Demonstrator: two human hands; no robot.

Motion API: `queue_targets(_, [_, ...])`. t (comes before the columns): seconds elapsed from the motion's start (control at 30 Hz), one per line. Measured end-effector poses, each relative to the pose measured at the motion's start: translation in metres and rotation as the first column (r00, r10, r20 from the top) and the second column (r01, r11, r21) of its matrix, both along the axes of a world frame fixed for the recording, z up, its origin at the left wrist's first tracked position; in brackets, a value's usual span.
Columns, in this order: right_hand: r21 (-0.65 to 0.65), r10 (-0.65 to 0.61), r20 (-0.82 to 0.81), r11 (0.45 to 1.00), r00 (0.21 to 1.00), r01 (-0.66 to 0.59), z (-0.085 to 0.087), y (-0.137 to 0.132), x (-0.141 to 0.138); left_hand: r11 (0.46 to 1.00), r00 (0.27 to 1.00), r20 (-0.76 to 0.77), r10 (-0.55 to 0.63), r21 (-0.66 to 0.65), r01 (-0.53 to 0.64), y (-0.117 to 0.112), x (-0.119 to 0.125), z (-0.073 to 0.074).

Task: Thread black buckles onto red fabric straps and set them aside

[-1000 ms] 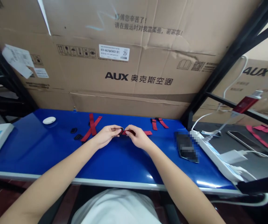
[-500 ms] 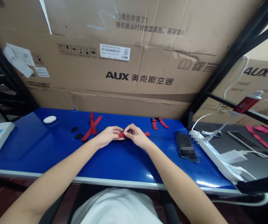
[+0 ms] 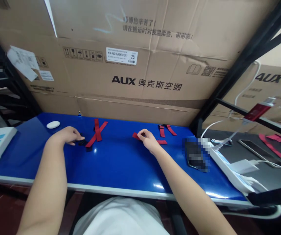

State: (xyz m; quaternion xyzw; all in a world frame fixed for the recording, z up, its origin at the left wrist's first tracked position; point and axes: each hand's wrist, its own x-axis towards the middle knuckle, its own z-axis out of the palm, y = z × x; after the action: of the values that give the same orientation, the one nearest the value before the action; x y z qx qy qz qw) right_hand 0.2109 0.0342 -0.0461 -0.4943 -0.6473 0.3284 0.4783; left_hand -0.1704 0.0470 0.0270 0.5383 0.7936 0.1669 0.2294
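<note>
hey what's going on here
At a glossy blue rectangular tabletop, a person's bare right hand pinches a flat red fabric strap. The left hand is down at small black buckle-like pieces; whether it grips one is unclear. Beside those pieces, two flat red fabric strips lie crossed.

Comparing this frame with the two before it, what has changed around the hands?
The left hand has let go of the red fabric strap and moved left, to a small black buckle; whether it holds that is unclear. The right hand still pinches the strap. The two crossed red fabric strips and the white oval disc stayed put.
</note>
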Motion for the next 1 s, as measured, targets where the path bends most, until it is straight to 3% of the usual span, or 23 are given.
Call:
queue_targets(0.2, [0.073,-0.02,0.064,0.997,0.998,0.016,-0.002,0.001,0.002,0.991,0.992,0.059,-0.11,-0.077,0.114,0.004,0.021,-0.013])
queue_targets(0.33, [0.15,-0.02,0.08,0.989,0.997,0.008,0.001,-0.005,-0.002,0.988,0.992,-0.021,-0.125,0.092,0.126,0.006,0.04,-0.009])
queue_targets(0.4, [0.108,0.08,-0.016,0.991,0.997,-0.077,0.003,-0.01,-0.007,0.961,0.98,0.087,-0.18,0.229,0.156,0.004,0.057,-0.008])
queue_targets(0.43, [0.072,0.141,-0.069,0.988,0.988,-0.136,0.004,-0.012,-0.01,0.933,0.94,0.234,-0.249,0.318,0.168,0.001,0.068,-0.008])
queue_targets(0.5, [0.008,0.238,-0.127,0.971,0.963,-0.239,0.007,-0.017,-0.014,0.887,0.727,0.541,-0.422,0.414,0.206,-0.005,0.094,-0.012])
queue_targets(0.57, [-0.033,0.301,-0.132,0.951,0.945,-0.307,0.011,-0.022,-0.017,0.871,0.525,0.696,-0.49,0.403,0.281,-0.011,0.12,-0.018])
queue_targets(0.63, [-0.048,0.338,-0.128,0.937,0.932,-0.346,0.014,-0.024,-0.018,0.863,0.408,0.766,-0.497,0.389,0.322,-0.016,0.14,-0.025])
queue_targets(0.77, [-0.057,0.367,-0.112,0.925,0.923,-0.375,0.019,-0.026,-0.016,0.852,0.289,0.826,-0.484,0.37,0.37,-0.021,0.159,-0.037])
queue_targets(0.87, [-0.053,0.39,-0.097,0.917,0.916,-0.396,0.02,-0.025,-0.013,0.839,0.241,0.847,-0.474,0.351,0.415,-0.022,0.161,-0.041])
queue_targets(1.0, [-0.004,0.408,-0.13,0.911,0.904,-0.412,0.023,-0.024,-0.013,0.861,0.191,0.892,-0.409,0.309,0.403,-0.023,0.165,-0.042])
